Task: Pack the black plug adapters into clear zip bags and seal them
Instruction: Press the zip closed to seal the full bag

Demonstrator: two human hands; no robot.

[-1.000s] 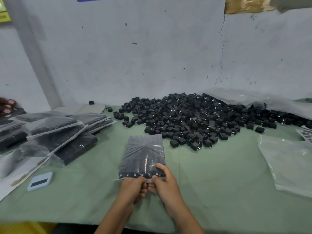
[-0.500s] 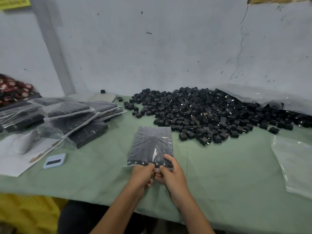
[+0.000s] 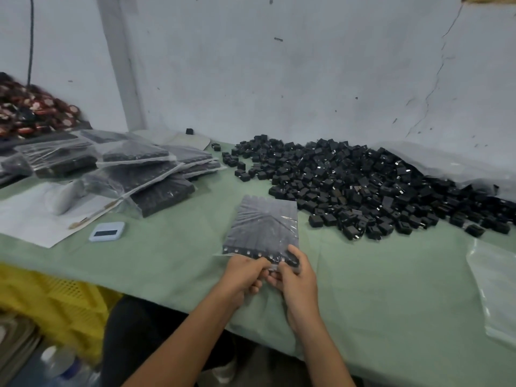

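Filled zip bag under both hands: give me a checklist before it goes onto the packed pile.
1. Left hand pinches the near edge of the filled zip bag: ok.
2. Right hand pinches the same edge: ok.
3. Adapters lie in flat rows inside: ok.
4. Zip strip closed along its whole length: cannot tell, fingers cover it.
5. Packed bags stacked at left: ok.
6. Loose adapter pile apart from the bag: ok.

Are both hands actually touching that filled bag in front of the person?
Touching. The head view shows the left hand and right hand both pinching the near edge of the filled bag, fingers curled over its clear strip.
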